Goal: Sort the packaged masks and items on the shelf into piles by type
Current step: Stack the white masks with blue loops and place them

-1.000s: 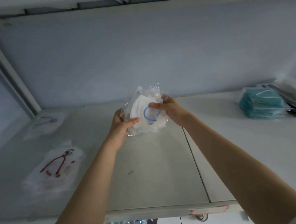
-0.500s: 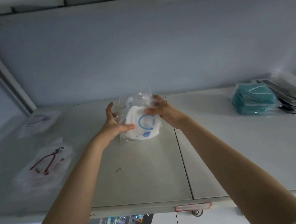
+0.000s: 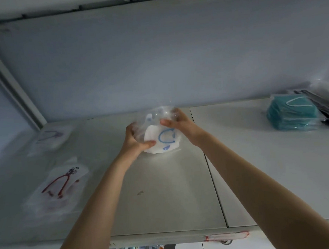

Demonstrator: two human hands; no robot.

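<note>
Since a second ago we have lowered the bagged white cup mask point(image 3: 160, 139), and its bottom edge now seems to rest mid-shelf point(image 3: 164, 201), just left of the panel seam. Our left hand point(image 3: 136, 139) curls round its left side while our right hand point(image 3: 176, 124) pinches the bag's top. It stands upright between them, the teal mask stack point(image 3: 292, 112) well off to the right.

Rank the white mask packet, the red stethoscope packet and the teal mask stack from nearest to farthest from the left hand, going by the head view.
1. white mask packet: mid-shelf, gripped by the left hand itself.
2. red stethoscope packet: lying on the shelf to the left, nearer the front edge.
3. teal mask stack: far right, beyond the right hand.
</note>
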